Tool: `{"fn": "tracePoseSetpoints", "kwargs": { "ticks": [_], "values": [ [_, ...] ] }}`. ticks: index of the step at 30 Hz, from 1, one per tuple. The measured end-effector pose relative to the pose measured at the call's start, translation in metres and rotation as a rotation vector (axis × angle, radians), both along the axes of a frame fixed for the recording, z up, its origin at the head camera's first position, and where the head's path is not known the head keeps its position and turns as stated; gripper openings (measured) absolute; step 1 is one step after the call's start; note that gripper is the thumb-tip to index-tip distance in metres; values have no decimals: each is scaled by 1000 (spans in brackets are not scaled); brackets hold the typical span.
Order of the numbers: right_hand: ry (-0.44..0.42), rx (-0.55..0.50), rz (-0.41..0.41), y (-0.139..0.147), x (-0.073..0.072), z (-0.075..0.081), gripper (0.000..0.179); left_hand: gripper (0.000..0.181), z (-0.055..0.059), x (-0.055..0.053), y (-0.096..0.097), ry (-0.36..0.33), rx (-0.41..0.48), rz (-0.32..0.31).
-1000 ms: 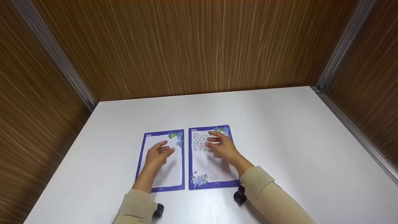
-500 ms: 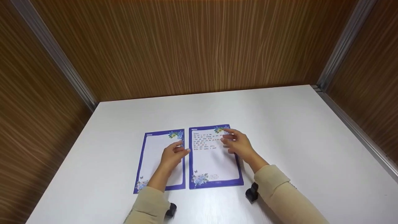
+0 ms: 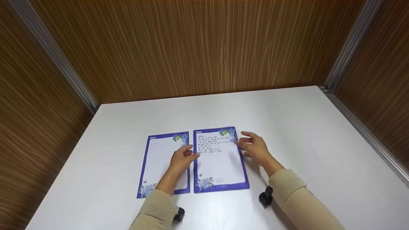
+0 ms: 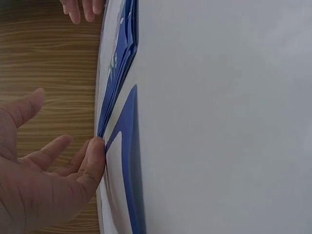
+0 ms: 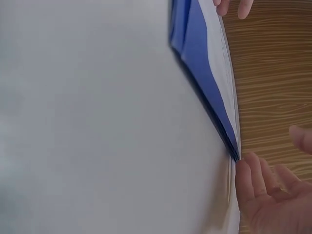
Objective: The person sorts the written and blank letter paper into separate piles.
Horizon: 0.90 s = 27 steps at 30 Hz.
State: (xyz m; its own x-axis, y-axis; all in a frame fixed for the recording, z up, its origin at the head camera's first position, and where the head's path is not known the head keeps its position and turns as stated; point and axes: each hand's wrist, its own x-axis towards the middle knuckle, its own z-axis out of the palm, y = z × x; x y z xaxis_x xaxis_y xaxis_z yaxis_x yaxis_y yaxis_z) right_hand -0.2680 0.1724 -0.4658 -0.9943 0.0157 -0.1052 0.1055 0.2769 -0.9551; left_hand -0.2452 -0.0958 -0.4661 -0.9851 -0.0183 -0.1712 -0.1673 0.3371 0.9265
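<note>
A stack of purple-bordered letter paper (image 3: 220, 169) with flower corners lies flat on the table, lines of handwriting on its top sheet. Left of it, a narrow gap away, is a similar sheet (image 3: 161, 159) whose visible middle is blank. My left hand (image 3: 181, 159) is at the stack's left edge, above the other sheet's right side, fingers loosely bent and thumb apart. In the left wrist view its fingertips (image 4: 99, 146) are by the stack's edge. My right hand (image 3: 258, 150) is at the stack's right edge, fingers relaxed; the right wrist view shows its fingertips (image 5: 242, 168) beside that edge.
Everything rests on a white table (image 3: 287, 127). Wood-grain panels (image 3: 204, 48) stand behind it and at both sides, with metal posts (image 3: 354, 48) in the corners. Small black devices (image 3: 266, 197) sit at both wrists.
Both hands have moved right: the left from over the blank sheet to the gap, the right from over the handwriting to the stack's right edge. The papers have hardly moved.
</note>
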Motion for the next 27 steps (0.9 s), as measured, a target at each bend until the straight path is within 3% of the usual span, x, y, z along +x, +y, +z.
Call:
{"fn": "tracePoseSetpoints", "kwargs": {
  "ticks": [17,27],
  "values": [
    [-79,37,10,2,2,-1,52,55,1,-2,0,-1,16,-32],
    [-35,27,19,2,3,-2,50,54,1,-1,0,-5,47,-28]
  ]
}}
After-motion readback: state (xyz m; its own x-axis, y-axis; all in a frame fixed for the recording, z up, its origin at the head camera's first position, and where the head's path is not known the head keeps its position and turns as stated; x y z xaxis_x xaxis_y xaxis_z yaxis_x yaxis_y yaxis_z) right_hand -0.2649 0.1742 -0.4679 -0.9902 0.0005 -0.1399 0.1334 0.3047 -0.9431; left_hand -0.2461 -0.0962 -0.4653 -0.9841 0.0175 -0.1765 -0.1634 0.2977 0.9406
